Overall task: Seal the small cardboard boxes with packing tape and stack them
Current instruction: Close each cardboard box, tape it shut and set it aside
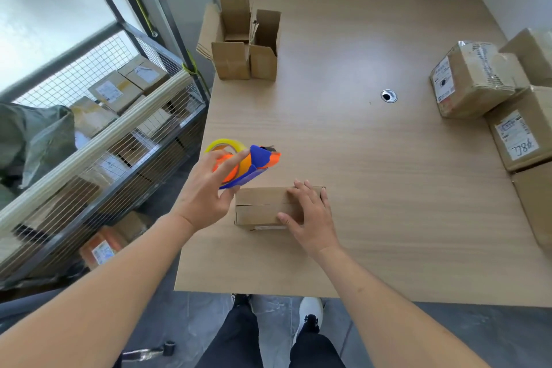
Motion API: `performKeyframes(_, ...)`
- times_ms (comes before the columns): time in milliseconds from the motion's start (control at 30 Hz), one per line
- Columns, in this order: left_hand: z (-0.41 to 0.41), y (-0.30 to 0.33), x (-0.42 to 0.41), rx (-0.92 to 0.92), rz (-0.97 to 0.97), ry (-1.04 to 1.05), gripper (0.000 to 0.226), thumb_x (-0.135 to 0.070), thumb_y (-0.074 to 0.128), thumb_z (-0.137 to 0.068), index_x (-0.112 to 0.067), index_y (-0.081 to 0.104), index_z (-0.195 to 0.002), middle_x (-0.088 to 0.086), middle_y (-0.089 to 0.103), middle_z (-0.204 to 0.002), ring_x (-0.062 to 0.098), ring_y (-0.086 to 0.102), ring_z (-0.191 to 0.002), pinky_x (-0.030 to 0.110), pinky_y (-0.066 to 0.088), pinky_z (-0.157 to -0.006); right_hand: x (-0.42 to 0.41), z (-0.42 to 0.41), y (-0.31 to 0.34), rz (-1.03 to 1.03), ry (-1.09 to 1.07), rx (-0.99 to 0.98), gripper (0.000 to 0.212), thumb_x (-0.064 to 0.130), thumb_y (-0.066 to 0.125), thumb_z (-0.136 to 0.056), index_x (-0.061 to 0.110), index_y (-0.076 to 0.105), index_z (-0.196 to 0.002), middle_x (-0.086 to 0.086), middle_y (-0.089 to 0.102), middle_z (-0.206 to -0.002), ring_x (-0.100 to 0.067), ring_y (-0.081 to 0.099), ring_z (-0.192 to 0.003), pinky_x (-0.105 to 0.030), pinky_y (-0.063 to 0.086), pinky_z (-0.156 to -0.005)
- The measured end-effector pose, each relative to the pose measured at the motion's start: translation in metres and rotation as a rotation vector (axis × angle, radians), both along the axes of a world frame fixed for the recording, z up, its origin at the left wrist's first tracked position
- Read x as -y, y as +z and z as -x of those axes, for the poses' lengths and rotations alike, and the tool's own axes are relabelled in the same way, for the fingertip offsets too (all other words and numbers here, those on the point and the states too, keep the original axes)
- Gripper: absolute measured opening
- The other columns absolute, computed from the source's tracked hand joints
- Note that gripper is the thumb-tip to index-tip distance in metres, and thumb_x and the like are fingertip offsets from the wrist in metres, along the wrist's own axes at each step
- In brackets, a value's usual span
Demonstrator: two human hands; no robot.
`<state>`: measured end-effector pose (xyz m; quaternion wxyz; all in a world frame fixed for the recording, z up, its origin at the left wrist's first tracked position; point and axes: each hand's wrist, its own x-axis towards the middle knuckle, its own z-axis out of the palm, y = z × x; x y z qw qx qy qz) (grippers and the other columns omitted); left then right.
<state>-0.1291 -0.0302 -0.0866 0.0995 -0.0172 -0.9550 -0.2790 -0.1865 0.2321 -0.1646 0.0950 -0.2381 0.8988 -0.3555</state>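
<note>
We pressed our right hand (pixel 310 218), fingers spread flat, on the small cardboard box (pixel 263 207) near the table (pixel 358 158) front edge. Just beyond the box, our left hand (pixel 206 191) gripped the tape dispenser (pixel 248 163). Well beyond the box stood two open boxes (pixel 245 51).

The right hand (pixel 310 215) is covering the right end of the small box (pixel 263 207), so the flap seam there isn't showing. The left hand (pixel 206 191) is hiding a good part of the tape dispenser (pixel 251 166), handle included. The taped parcels (pixel 475 81) at the right are getting cut off by the frame edge, labels too blurry to read. Cart boxes (pixel 119 89) are sitting half hidden behind mesh.
</note>
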Motion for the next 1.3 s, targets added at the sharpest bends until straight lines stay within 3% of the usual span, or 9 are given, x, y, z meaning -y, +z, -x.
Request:
performKeyframes(233, -0.008, 0.008, -0.010, 0.247, 0.010, -0.244, 0.094, -0.005, 0.072, -0.084, -0.042, 0.027, -0.158, -0.003, 0.046, -0.137, 0.020, 0.049, -0.125, 0.036, 0.047, -0.100, -0.008, 0.004, 0.003, 0.058, 0.041, 0.037, 0.049, 0.014, 0.057, -0.095, 0.014, 0.053, -0.145, 0.000, 0.047, -0.155, -0.018, 0.033, -0.150, -0.053, 0.012, -0.126)
performKeyframes(400, -0.014, 0.004, -0.018, 0.307, 0.020, -0.257, 0.104, 0.003, 0.068, -0.075, -0.044, 0.026, -0.158, -0.010, 0.049, -0.129, 0.018, 0.049, -0.120, 0.039, 0.046, -0.099, -0.023, 0.015, 0.014, -0.036, 0.037, 0.001, 0.038, 0.018, 0.045, -0.101, 0.022, 0.061, -0.135, 0.008, 0.056, -0.146, -0.010, 0.047, -0.139, -0.038, 0.015, -0.120)
performKeyframes(500, -0.011, 0.006, -0.021, 0.329, 0.020, -0.238, 0.108, 0.004, 0.064, -0.072, -0.046, 0.022, -0.158, -0.014, 0.050, -0.127, 0.011, 0.045, -0.115, 0.033, 0.041, -0.102, -0.025, 0.024, 0.024, -0.042, 0.029, 0.045, 0.036, 0.018, 0.055, -0.101, 0.031, 0.061, -0.134, 0.016, 0.064, -0.134, -0.010, 0.059, -0.120, -0.028, 0.014, -0.110)
performKeyframes(633, -0.009, 0.008, -0.024, 0.345, 0.030, -0.232, 0.108, 0.005, 0.063, -0.072, -0.046, 0.021, -0.158, -0.017, 0.049, -0.122, 0.014, 0.046, -0.118, 0.041, 0.021, -0.123, -0.022, 0.035, 0.038, -0.043, 0.114, 0.027, 0.044, 0.013, 0.059, -0.097, 0.041, 0.063, -0.131, 0.023, 0.068, -0.123, -0.004, 0.060, -0.113, -0.032, 0.013, -0.111)
performKeyframes(733, -0.010, 0.011, -0.024, 0.354, 0.015, -0.228, 0.107, 0.005, 0.064, -0.074, -0.045, 0.022, -0.158, -0.015, 0.051, -0.130, 0.016, 0.045, -0.127, 0.045, 0.007, -0.127, -0.015, 0.039, 0.043, -0.011, 0.160, 0.040, 0.043, 0.009, 0.058, -0.096, 0.042, 0.070, -0.120, 0.028, 0.071, -0.103, 0.005, 0.061, -0.105, -0.033, 0.017, -0.110)
performKeyframes(800, -0.011, 0.012, -0.024, 0.363, -0.001, -0.225, 0.106, 0.005, 0.063, -0.075, -0.045, 0.021, -0.158, -0.012, 0.051, -0.133, 0.016, 0.044, -0.131, 0.046, 0.004, -0.127, -0.011, 0.041, 0.042, 0.104, 0.184, 0.091, 0.038, 0.006, 0.061, -0.095, 0.036, 0.076, -0.112, 0.027, 0.073, -0.094, 0.007, 0.066, -0.098, -0.035, 0.035, -0.110)
performKeyframes(867, -0.012, 0.013, -0.025, 0.365, -0.009, -0.224, 0.107, 0.006, 0.062, -0.075, -0.046, 0.021, -0.158, -0.012, 0.051, -0.134, 0.016, 0.042, -0.133, 0.043, 0.002, -0.127, -0.010, 0.044, 0.039, 0.195, 0.186, 0.103, 0.026, 0.007, 0.066, -0.094, 0.025, 0.079, -0.107, 0.016, 0.078, -0.098, 0.002, 0.071, -0.093, -0.033, 0.053, -0.095)
performKeyframes(1133, -0.014, 0.012, -0.025, 0.381, 0.002, -0.242, 0.108, 0.007, 0.064, -0.074, -0.048, 0.021, -0.157, -0.018, 0.045, -0.138, 0.013, 0.038, -0.140, 0.045, -0.001, -0.127, -0.003, 0.042, 0.040, 0.135, 0.087, 0.315, 0.020, 0.033, 0.059, -0.095, 0.025, 0.076, -0.101, 0.013, 0.076, -0.094, -0.010, 0.071, -0.093, -0.042, 0.056, -0.090)
performKeyframes(1300, -0.012, 0.011, -0.026, 0.397, 0.027, -0.260, 0.106, 0.004, 0.064, -0.074, -0.047, 0.023, -0.157, -0.017, 0.045, -0.137, 0.013, 0.039, -0.138, 0.046, 0.000, -0.127, 0.001, 0.048, 0.040, 0.081, 0.069, 0.299, 0.013, 0.015, 0.070, -0.093, 0.018, 0.079, -0.102, 0.007, 0.077, -0.098, -0.011, 0.069, -0.095, -0.037, 0.054, -0.092)
